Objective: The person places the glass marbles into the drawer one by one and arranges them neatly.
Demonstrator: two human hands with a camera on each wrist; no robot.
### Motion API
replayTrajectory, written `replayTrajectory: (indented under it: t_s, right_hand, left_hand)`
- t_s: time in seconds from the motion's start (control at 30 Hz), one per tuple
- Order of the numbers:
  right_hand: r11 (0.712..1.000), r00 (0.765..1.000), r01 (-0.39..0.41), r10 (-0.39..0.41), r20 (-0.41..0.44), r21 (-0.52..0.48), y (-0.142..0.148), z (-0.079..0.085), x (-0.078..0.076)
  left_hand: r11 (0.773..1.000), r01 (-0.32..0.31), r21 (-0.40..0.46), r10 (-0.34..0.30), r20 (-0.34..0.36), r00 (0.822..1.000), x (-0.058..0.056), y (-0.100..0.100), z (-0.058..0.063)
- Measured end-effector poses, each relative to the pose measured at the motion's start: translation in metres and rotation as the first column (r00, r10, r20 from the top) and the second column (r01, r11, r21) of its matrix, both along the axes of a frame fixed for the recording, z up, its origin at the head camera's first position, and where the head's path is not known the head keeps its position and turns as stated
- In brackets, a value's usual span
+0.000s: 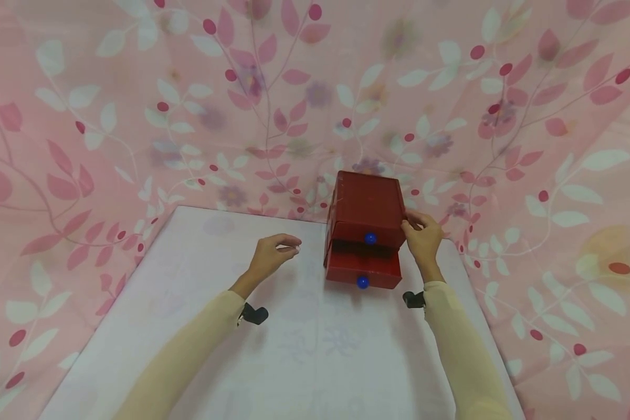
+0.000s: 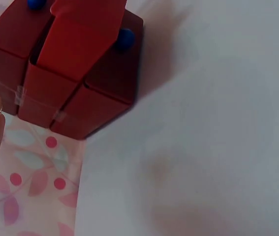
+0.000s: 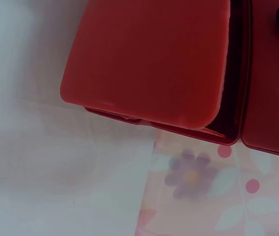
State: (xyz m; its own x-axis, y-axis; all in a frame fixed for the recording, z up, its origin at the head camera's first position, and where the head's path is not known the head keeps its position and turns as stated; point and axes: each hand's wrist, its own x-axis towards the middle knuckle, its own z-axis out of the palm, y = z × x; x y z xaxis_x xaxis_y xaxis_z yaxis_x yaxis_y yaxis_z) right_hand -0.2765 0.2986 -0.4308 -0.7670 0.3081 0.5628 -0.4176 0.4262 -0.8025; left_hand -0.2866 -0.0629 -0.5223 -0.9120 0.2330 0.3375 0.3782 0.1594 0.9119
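Observation:
A small red drawer cabinet (image 1: 370, 198) stands at the far side of the table, its middle drawer (image 1: 364, 268) pulled out. Blue knobs (image 1: 370, 238) mark the drawer fronts; the left wrist view shows three levels. My left hand (image 1: 272, 254) hovers left of the cabinet, thumb and fingertips pinching a tiny whitish thing (image 1: 297, 248), mostly hidden by the fingers. At the cabinet's right side, my right hand (image 1: 424, 236) holds its edge with thumb and bent fingers. In the right wrist view the drawer's red front (image 3: 149, 64) fills the top, and that hand is almost out of frame.
The table (image 1: 273, 361) has a pale cover. Pink floral cloth (image 1: 273, 116) hangs behind and on both sides, close behind the cabinet. Each wrist carries a dark camera mount (image 1: 255, 314). Strips of clear tape (image 2: 18, 93) show on the cabinet's side.

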Motion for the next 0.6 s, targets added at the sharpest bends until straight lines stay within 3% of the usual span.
replayTrajectory:
  t_s: [0.4, 0.6]
  right_hand:
    - [1.000, 1.000, -0.009, 0.009, 0.009, -0.022, 0.000, -0.001, 0.000]
    - [1.000, 1.000, -0.003, 0.003, 0.002, -0.025, -0.001, 0.000, 0.000]
  left_hand:
    - [0.999, 0.047, -0.006, -0.047, -0.067, 0.997, 0.000, 0.032, 0.013]
    - [0.996, 0.059, -0.060, -0.065, -0.106, 0.992, -0.002, 0.050, 0.015]
